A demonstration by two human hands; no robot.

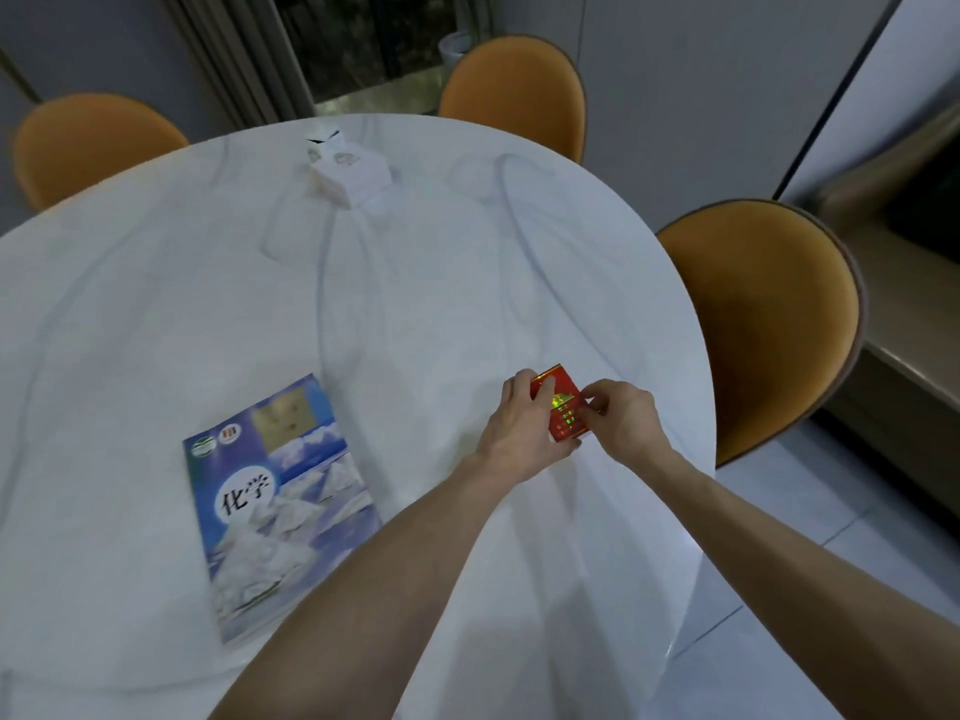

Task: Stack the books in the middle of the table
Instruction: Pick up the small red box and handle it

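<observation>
Here, 2 books (280,506) (563,407), 3 chairs (758,324).

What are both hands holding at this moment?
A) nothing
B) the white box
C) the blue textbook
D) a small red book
D: the left hand and right hand both grip the small red book near the table's right edge, while the blue textbook lies untouched.

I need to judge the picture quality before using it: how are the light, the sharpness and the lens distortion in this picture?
Head view: dim, cool indoor light; the white table gives soft shadows and no strong glare. The wide lens bends the table's rim and the chairs. The blue textbook is slightly soft; the small red book, held by the left hand and right hand, shows bright green reflections.
</observation>
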